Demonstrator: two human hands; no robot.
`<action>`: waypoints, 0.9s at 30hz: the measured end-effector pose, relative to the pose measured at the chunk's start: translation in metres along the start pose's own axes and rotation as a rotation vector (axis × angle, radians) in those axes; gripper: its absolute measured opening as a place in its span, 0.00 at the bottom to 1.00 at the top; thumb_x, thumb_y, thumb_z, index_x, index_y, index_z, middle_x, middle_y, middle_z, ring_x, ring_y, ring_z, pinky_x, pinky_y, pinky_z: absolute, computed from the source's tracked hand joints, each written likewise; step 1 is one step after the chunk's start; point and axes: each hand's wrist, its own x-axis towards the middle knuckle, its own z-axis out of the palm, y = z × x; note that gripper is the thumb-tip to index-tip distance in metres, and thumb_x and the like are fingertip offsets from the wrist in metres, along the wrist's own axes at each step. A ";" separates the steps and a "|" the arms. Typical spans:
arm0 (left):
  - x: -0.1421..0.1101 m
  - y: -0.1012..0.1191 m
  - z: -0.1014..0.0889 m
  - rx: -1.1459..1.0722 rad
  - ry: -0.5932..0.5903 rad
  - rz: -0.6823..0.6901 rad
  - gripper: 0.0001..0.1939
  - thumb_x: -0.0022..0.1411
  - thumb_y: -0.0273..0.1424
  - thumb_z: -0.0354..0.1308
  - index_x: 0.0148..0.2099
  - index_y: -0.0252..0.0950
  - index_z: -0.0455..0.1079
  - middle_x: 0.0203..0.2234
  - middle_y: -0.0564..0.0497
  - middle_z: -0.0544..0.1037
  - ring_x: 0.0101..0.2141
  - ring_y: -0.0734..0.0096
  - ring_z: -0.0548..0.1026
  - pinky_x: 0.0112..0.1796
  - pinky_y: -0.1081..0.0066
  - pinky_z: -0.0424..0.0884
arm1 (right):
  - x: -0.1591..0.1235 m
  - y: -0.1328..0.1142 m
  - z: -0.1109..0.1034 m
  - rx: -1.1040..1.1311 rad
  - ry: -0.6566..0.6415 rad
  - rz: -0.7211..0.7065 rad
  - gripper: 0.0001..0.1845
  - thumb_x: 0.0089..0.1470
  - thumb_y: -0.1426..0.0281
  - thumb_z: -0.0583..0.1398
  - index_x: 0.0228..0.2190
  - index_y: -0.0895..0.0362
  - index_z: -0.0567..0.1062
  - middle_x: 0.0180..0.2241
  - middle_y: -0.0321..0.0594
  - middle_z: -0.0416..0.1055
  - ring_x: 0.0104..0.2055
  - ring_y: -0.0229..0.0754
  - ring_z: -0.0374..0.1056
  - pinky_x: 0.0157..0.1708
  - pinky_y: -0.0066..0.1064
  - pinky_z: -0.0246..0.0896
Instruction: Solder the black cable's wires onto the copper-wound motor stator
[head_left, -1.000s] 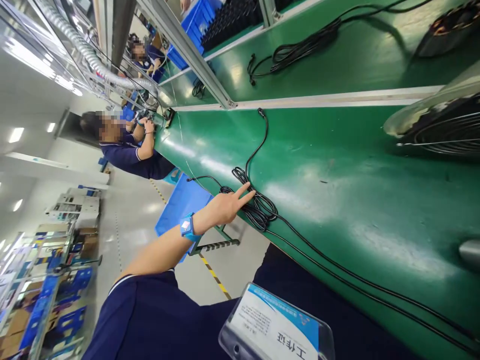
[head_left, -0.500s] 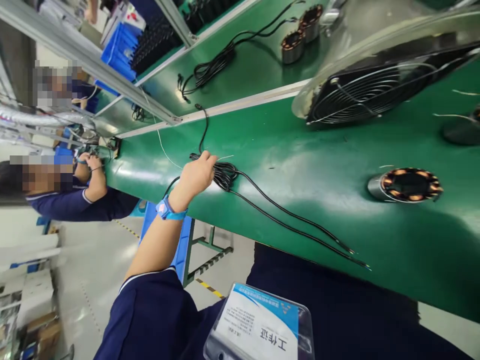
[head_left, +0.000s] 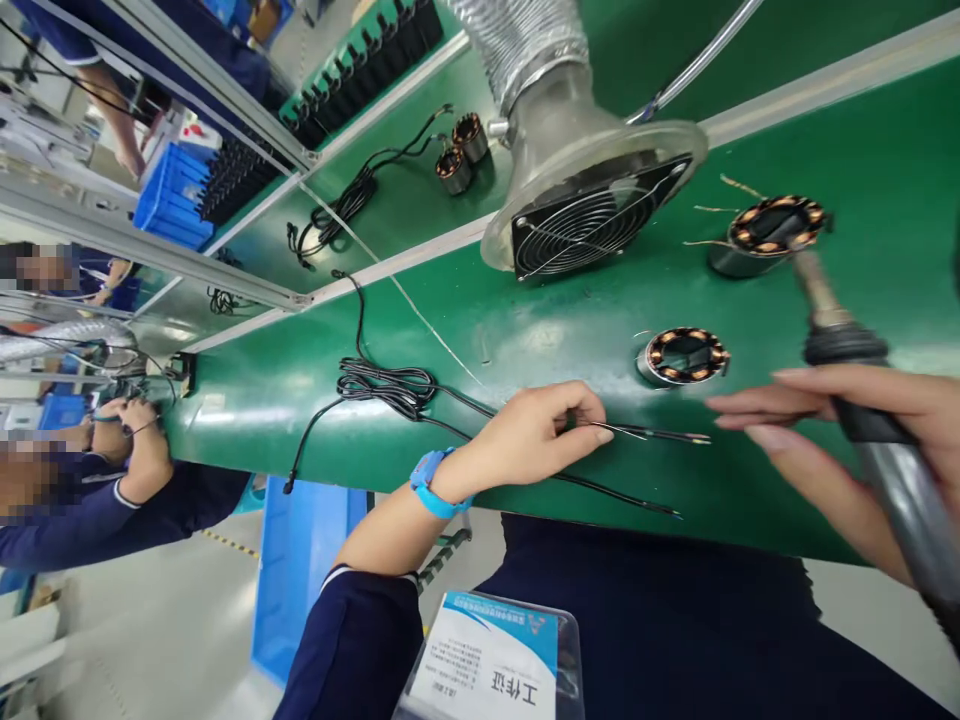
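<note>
- Running across the whole view: green conveyor belt [head_left: 862, 130], w/ fan hood [head_left: 592, 190] standing on its far side
- R hand [head_left: 847, 440] wrapped round soldering iron [head_left: 870, 420], tip near a copper-wound stator [head_left: 769, 232]
- L hand [head_left: 536, 435] pinching black cable [head_left: 637, 432] near its bare end, just above belt; coiled rest lies to its left
- 2nd stator [head_left: 682, 355] on belt, between both hands

We are seeing bright, even overhead light glaring in pale patches off the green bench [head_left: 600, 310]. Shadows are lying soft and short. Wide-angle distortion is bending the edges, and the right hand [head_left: 832, 450] and soldering iron [head_left: 885, 440] are blurring close to the lens.
</note>
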 end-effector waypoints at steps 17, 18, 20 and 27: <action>0.004 0.008 0.001 -0.579 -0.049 -0.251 0.21 0.47 0.44 0.67 0.31 0.31 0.68 0.21 0.57 0.69 0.23 0.84 0.63 0.28 0.76 0.60 | 0.022 -0.025 0.017 0.193 -0.058 -0.215 0.22 0.58 0.71 0.60 0.53 0.51 0.63 0.35 0.35 0.72 0.39 0.36 0.71 0.39 0.28 0.68; 0.005 0.007 0.001 -0.578 -0.059 -0.255 0.21 0.48 0.45 0.66 0.31 0.31 0.68 0.21 0.56 0.70 0.23 0.83 0.64 0.27 0.76 0.61 | 0.022 -0.025 0.018 0.190 -0.053 -0.211 0.22 0.57 0.71 0.60 0.53 0.51 0.63 0.35 0.35 0.72 0.39 0.37 0.71 0.39 0.28 0.68; 0.005 0.004 0.001 -0.574 -0.080 -0.248 0.22 0.48 0.47 0.65 0.31 0.31 0.68 0.22 0.55 0.70 0.23 0.83 0.64 0.27 0.76 0.60 | 0.021 -0.024 0.018 0.188 -0.052 -0.211 0.23 0.57 0.71 0.61 0.53 0.51 0.63 0.35 0.36 0.72 0.39 0.37 0.71 0.38 0.28 0.68; 0.005 0.004 0.003 -0.485 0.049 -0.015 0.15 0.62 0.40 0.55 0.35 0.32 0.68 0.29 0.52 0.72 0.29 0.81 0.66 0.33 0.75 0.63 | 0.024 -0.021 0.025 0.268 -0.046 -0.072 0.19 0.57 0.68 0.60 0.49 0.53 0.64 0.33 0.38 0.72 0.35 0.39 0.72 0.29 0.26 0.71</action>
